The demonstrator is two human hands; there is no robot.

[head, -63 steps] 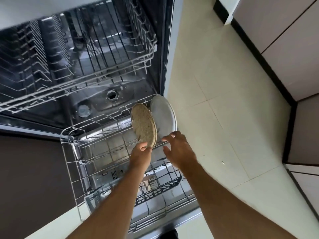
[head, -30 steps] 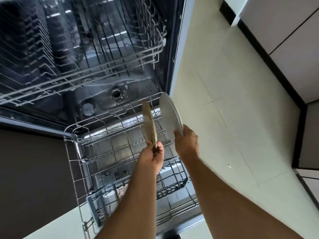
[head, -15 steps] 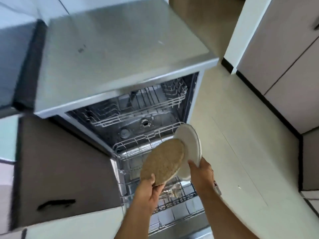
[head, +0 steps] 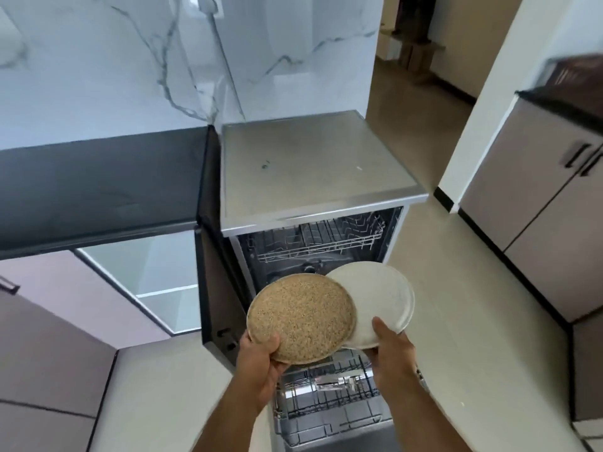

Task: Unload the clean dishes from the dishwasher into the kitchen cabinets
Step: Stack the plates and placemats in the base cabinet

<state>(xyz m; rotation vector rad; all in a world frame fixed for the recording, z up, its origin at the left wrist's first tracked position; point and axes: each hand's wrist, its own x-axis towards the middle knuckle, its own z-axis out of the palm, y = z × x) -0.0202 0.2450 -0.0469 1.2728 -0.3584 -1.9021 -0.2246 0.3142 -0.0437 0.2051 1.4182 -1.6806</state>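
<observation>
- The left hand (head: 261, 357) grips the near rim of the speckled brown plate (head: 301, 316), thumb on top, fingers curled beneath.
- The right hand (head: 390, 345) pinches the near edge of the white plate (head: 381, 295).
- Both plates are held above the open dishwasher (head: 313, 190), the brown one overlapping the white one's left side.

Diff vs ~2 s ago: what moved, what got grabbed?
Both plates came up out of the lower rack: the left hand kept its grip on the speckled brown plate, and the right hand, open beside the white plate before, now holds it. Both went from on edge to roughly flat, brown overlapping white. The dishwasher remains open, lower rack pulled out.
</observation>
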